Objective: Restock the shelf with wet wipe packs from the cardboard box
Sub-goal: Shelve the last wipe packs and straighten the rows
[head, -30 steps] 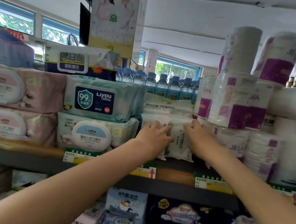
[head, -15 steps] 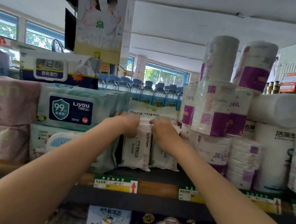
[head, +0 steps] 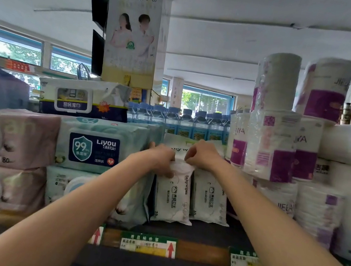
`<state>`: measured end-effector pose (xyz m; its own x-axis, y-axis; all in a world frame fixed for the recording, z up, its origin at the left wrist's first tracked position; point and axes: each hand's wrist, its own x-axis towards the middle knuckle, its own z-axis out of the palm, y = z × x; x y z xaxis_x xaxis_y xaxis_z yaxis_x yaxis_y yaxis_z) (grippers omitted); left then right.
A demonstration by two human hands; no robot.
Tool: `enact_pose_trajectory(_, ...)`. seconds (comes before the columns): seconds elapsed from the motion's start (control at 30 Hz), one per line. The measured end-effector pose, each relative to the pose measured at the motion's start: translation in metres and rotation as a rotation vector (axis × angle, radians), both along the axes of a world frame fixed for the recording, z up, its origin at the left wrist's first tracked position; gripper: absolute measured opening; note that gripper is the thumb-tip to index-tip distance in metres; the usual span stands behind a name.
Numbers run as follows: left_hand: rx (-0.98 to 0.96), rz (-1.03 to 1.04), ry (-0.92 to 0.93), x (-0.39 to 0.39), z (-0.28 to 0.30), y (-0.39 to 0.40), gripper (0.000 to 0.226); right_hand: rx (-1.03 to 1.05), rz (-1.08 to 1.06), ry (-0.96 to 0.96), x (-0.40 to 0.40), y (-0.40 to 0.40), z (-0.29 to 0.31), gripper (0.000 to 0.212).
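Two small white baby wipes packs stand upright side by side on the dark shelf. My left hand grips the top of the left pack, fingers curled over its upper edge. My right hand pinches the same top edge from the right, just above the right pack. Another white wipes pack lies behind my hands. The cardboard box is out of view.
Large Liyou wipe packs are stacked directly left of the small packs, pink packs further left. Purple-and-white tissue rolls crowd the right. Water bottles stand behind. Price tags line the shelf edge.
My hands rose from the packs' fronts to their top edges and closed there. The view tilted upward and drew closer to the shelf.
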<state>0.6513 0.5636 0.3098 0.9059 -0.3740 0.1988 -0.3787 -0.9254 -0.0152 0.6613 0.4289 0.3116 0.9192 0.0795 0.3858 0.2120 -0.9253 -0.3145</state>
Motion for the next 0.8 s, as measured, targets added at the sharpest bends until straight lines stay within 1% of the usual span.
enact_pose_trajectory(0.1, -0.036, -0.032, 0.0, -0.002, 0.0, 0.0, 0.049, 0.004, 0.047, -0.017, 0.0, -0.001, 0.0, 0.018)
enact_pose_trajectory(0.2, -0.036, -0.037, 0.006, -0.002, -0.001, -0.002, 0.048, -0.074, 0.042, 0.098, 0.0, -0.004, 0.004, 0.023)
enact_pose_trajectory(0.33, 0.004, -0.058, 0.059, -0.005, 0.002, -0.001, 0.054, -0.092, 0.008, 0.197, 0.003, -0.003, 0.012, 0.023)
enact_pose_trajectory(0.43, -0.001, -0.089, 0.031, -0.006, 0.001, 0.001, 0.053, -0.101, 0.0, 0.135, 0.006, 0.002, 0.011, 0.018)
enact_pose_trajectory(0.6, -0.017, -0.157, -0.115, -0.002, -0.01, -0.003, 0.044, -0.131, -0.037, -0.041, 0.012, 0.007, 0.006, 0.013)
enact_pose_trajectory(0.67, -0.008, -0.184, -0.14, -0.003, -0.011, -0.004, 0.047, -0.15, -0.045, -0.052, 0.011, 0.007, 0.006, 0.014)
enact_pose_trajectory(0.8, 0.047, -0.202, -0.169, -0.007, -0.012, -0.001, 0.052, -0.197, -0.038, 0.012, 0.005, 0.007, 0.01, 0.017)
